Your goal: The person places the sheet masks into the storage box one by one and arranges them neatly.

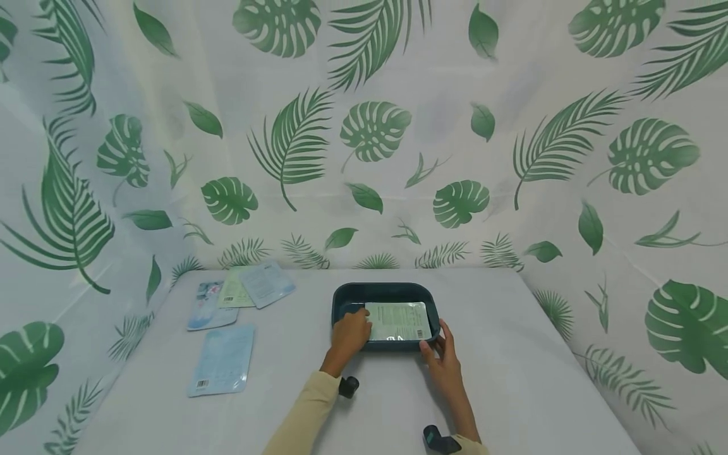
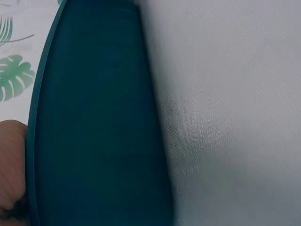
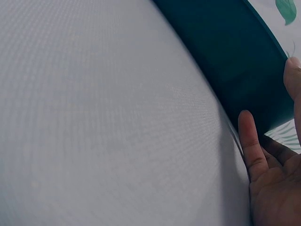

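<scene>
A dark teal tray [image 1: 382, 346] with raised walls stands on the white table. Inside it lies a pale green face-mask packet [image 1: 398, 320], printed side up with a barcode. My left hand [image 1: 349, 332] reaches over the tray's front left rim, its curled fingers pinching the packet's left edge; the fingertips are partly hidden. At the front right corner, my right hand [image 1: 445, 361] touches the tray, thumb near the rim and fingers extended along the outside. The right wrist view shows those fingers [image 3: 248, 129] against the teal outer wall [image 3: 235, 61].
On the left of the table lie a light blue packet [image 1: 222, 360] and an overlapping group: a flowered packet [image 1: 205, 308], a green one [image 1: 233, 291] and a pale blue one [image 1: 267, 284]. A leaf-patterned curtain [image 1: 398, 170] hangs behind the table's far edge.
</scene>
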`<state>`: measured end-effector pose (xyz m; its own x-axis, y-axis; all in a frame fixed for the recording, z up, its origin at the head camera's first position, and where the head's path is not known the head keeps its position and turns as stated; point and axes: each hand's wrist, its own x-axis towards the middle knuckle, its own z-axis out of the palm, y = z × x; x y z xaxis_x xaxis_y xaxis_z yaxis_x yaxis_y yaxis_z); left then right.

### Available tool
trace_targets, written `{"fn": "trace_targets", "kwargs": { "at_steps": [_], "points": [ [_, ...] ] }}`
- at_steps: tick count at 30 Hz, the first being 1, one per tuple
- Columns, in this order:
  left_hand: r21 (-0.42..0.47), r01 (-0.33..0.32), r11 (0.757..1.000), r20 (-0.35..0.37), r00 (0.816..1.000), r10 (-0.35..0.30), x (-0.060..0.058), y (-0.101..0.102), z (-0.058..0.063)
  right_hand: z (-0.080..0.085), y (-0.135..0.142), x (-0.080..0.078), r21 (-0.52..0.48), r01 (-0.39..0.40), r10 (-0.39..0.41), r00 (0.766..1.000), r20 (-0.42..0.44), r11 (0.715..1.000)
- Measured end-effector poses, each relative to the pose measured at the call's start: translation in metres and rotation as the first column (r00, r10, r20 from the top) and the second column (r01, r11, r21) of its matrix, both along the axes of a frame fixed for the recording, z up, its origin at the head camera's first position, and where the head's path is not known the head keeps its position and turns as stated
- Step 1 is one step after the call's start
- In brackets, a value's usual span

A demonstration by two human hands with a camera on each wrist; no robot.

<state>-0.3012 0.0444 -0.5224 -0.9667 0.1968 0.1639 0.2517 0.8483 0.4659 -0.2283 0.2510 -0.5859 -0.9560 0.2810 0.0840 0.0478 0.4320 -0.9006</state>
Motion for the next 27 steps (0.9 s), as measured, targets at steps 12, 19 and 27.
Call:
{"fn": "trace_targets", "kwargs": {
  "at_steps": [12,19,27],
  "points": [
    [-0.008,0.01,1.0,-0.12,0.993,-0.011,-0.001,-0.007,-0.011,-0.005,-0.006,0.0,0.027,0.014,-0.013,1.0,-0.022,1.0],
    [-0.051,0.045,0.998,-0.178,0.983,-0.053,0.002,-0.005,-0.009,-0.004,-0.003,0.001,0.021,0.009,-0.009,1.0,-0.021,1.0],
    [-0.038,0.075,0.996,-0.161,0.984,-0.08,-0.003,-0.006,-0.012,-0.005,-0.001,-0.001,0.017,0.015,-0.015,1.0,-0.004,1.0]
  ]
}}
